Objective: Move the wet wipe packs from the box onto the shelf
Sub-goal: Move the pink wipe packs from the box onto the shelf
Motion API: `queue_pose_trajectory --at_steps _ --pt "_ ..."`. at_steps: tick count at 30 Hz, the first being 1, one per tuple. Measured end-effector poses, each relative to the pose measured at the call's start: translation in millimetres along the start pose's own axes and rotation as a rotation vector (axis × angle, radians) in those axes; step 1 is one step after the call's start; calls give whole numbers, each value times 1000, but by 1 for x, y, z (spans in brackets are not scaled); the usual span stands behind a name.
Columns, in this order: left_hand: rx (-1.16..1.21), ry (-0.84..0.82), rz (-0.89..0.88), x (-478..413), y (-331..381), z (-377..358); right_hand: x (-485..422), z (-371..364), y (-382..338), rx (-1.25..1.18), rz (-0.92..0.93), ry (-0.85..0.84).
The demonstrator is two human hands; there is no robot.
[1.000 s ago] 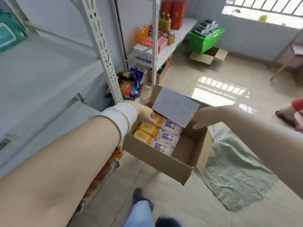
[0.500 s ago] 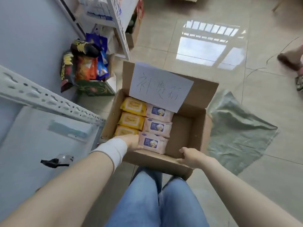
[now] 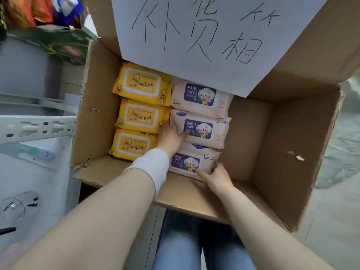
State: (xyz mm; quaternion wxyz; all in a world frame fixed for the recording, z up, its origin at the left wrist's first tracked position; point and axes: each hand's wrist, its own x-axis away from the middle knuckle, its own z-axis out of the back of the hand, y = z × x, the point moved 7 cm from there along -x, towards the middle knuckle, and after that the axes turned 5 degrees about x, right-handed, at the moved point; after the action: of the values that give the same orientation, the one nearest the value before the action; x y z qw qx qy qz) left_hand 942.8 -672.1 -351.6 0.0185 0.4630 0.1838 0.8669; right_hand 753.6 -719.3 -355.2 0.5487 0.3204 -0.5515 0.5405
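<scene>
My left hand (image 3: 170, 138) pinches the middle pink pack (image 3: 202, 129) at its left edge, thumb flat on its face, fingers tucked down between it and the yellow packs (image 3: 140, 114) just to their left. My right hand (image 3: 217, 177) curls round the lower right corner of the nearest pink pack (image 3: 187, 162). Both packs lie in the box (image 3: 282, 152), with a third pink pack (image 3: 200, 94) beyond my left fingertips.

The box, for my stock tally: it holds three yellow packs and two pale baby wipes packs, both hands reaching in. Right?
No: the head view shows three pale baby wipes packs, not two, beside three yellow packs in the box, left hand and right hand reaching in.
</scene>
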Motion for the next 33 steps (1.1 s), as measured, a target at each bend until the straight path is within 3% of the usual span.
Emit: queue_pose_trajectory --at_steps 3,6,11,20,25,30,33 --pt "53 70 40 -14 0 -3 -10 -8 4 -161 -76 91" --pt "27 131 154 -20 -4 -1 -16 -6 4 -156 -112 120" --pt "-37 -55 119 -24 1 -12 -13 -20 -10 -203 26 -148" --pt "510 -101 147 16 6 6 37 38 23 -297 34 -101" --pt "735 -6 147 72 4 27 96 91 42 -226 117 -30" --pt "847 153 -9 174 -27 95 161 128 37 -244 281 102" --pt "1010 265 -97 257 -62 144 200 126 24 -248 376 61"
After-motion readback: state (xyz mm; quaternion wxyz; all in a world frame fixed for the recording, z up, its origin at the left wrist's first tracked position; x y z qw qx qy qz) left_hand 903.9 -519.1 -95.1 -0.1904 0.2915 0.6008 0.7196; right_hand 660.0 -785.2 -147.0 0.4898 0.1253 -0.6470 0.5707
